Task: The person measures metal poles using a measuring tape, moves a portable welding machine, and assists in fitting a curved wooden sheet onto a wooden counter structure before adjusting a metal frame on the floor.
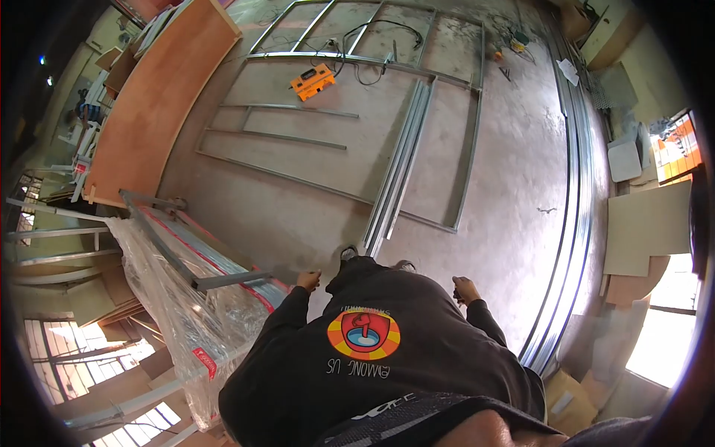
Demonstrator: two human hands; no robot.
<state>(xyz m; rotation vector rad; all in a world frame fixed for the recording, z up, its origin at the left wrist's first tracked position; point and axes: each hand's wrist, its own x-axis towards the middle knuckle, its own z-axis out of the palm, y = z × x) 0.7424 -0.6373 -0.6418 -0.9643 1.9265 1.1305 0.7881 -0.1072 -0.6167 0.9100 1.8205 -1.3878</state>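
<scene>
My left hand point(309, 281) hangs beside my body with its fingers curled, and nothing shows in it. Close to it on the left is the end of a grey metal bar point(234, 279) by a plastic-wrapped stack point(175, 298). On the other side, my right hand point(467, 290) is closed; a small dark thing seems to be at its fingers, too small to name. Between and ahead of my hands, a bundle of long metal profiles point(402, 160) lies on the floor, its near end by my shoe point(348, 254).
Thin metal frames point(465, 179) lie across the concrete floor. An orange machine point(313, 82) with a black cable point(380, 24) sits among them. Long metal lengths point(577, 171) run along the right side. A large wooden panel point(164, 97) stands at the left.
</scene>
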